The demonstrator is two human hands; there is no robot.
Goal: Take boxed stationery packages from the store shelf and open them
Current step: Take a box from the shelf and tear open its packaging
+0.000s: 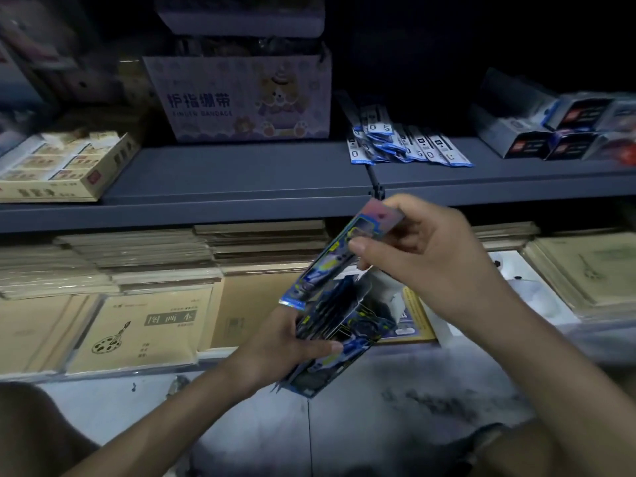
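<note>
Left hand (289, 344) round blue box (347, 333), right hand (426, 259) on flap (330, 266)

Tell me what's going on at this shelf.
A person is opening a blue holographic box in front of the store shelf. The left hand grips the box's lower body, while the right hand pinches its long lid flap, lifted up. The box is open; its contents are too dark to make out.

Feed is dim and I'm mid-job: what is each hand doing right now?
Left hand: grip closed around the lower part of the blue box.
Right hand: pinching the top end of the box's lifted flap.
</note>
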